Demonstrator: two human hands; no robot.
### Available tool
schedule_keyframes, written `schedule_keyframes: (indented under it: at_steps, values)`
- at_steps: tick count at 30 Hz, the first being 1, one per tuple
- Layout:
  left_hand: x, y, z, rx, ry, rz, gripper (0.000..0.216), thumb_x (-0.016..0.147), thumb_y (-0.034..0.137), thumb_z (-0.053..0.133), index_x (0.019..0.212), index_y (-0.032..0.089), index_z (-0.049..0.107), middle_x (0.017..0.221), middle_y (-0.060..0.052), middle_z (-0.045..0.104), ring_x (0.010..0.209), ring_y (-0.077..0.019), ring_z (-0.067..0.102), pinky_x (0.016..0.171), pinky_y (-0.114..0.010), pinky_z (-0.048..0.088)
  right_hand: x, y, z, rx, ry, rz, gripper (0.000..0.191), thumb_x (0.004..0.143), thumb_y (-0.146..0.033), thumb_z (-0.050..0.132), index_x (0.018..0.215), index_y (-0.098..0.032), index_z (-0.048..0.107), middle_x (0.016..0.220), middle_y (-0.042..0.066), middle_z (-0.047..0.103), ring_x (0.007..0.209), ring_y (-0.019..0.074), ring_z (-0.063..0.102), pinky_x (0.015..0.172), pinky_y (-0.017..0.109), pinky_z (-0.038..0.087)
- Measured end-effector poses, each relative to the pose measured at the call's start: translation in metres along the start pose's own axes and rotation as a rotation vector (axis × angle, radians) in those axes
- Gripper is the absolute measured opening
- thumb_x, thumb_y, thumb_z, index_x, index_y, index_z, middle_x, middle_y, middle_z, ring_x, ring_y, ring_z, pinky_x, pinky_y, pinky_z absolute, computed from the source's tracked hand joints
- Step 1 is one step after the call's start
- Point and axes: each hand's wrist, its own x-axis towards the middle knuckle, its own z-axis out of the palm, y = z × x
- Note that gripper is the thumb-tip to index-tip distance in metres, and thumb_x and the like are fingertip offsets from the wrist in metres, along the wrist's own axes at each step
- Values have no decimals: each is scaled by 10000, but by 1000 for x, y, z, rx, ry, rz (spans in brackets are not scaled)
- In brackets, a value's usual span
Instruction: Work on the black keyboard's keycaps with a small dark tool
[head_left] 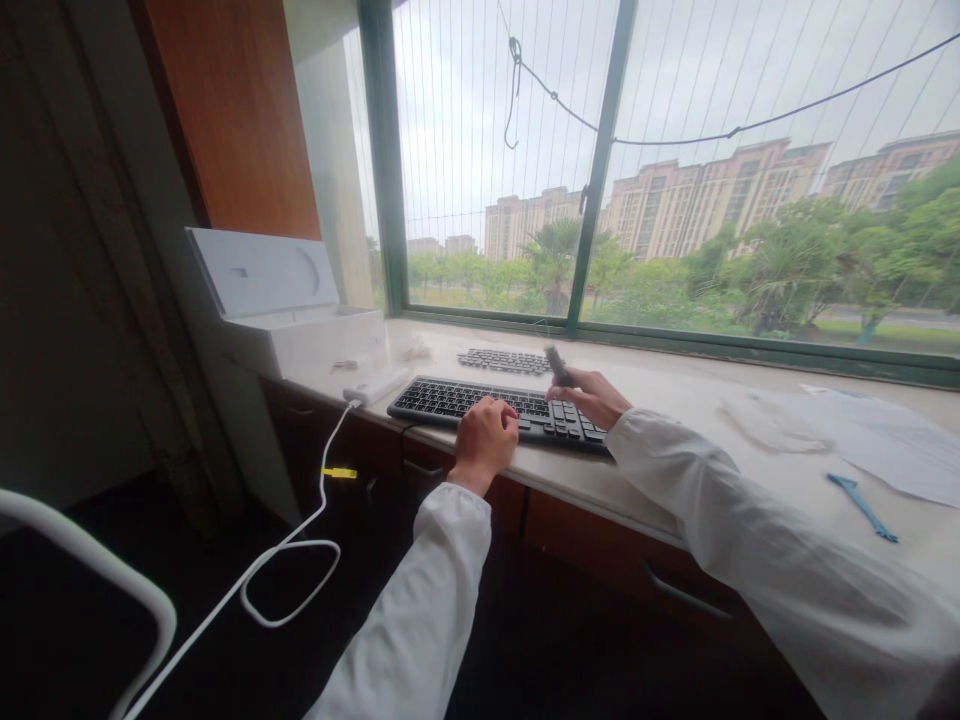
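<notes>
The person sits at a pale windowsill counter (675,395) and works on a dark keyboard (495,405) that lies near its front edge; the left hand (486,437) is curled into a loose fist and rests on the front rim of the keyboard, about at its middle, as if to hold it steady; I cannot see that it holds anything. The right hand (592,395) is raised just above the right end of the keyboard and is closed around a small dark tool (556,365), which points up and away from the keys; the tool is blurred, so I cannot tell its exact kind.

Behind the keyboard, nearer to the window, there is a flat group of loose dark keycaps (504,361); to the left a white power bank (375,385) lies with its white cable (300,540) hanging down to the floor, and an open white box (292,320) stands beyond it; to the right lie white papers (862,430) and a blue plastic tool (862,507), well apart from the hands.

In my judgement the work in hand is on the keys at the right part of the keyboard, with the tool just lifted from them; the next move would call for bringing the tool tip down exactly on one key, while the left hand keeps the board from sliding.
</notes>
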Motion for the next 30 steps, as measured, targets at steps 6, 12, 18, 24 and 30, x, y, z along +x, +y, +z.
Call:
schedule_keyframes:
  at_steps: [6,12,18,24,30]
  values:
    - [0,2,-1,12,-18,-15,192,871,203,519,872,232,709,948,-31,664,851,-164,611,818,-279,472,0,1,12,-131,-83,-37,284,792,-473,631,802,-194,680,758,27,701,704,192,619,636,281,425]
    - [1,1,-1,14,-21,-13,186,868,203,522,864,229,706,945,-33,664,856,-165,612,823,-278,470,1,4,18,-144,-191,-3,152,727,-367,733,776,-229,694,797,-10,740,765,193,671,667,269,444]
    - [0,1,-1,12,-18,-8,178,866,202,525,856,231,700,937,-28,664,851,-164,613,817,-279,467,0,-4,17,-165,-173,1,120,718,-306,739,710,-220,655,776,-15,744,750,184,677,655,265,449]
    - [0,2,-1,13,-18,-8,180,869,200,522,854,231,699,941,-29,665,851,-165,613,815,-280,470,-3,-14,17,-229,-160,32,82,733,-274,726,747,-226,661,755,-5,728,723,177,666,629,258,440]
    - [0,3,-2,10,-17,-19,189,871,198,521,854,233,706,949,-30,664,854,-162,614,825,-277,470,-3,-15,18,-268,-179,19,74,774,-257,696,812,-222,644,807,19,729,771,197,667,642,269,435]
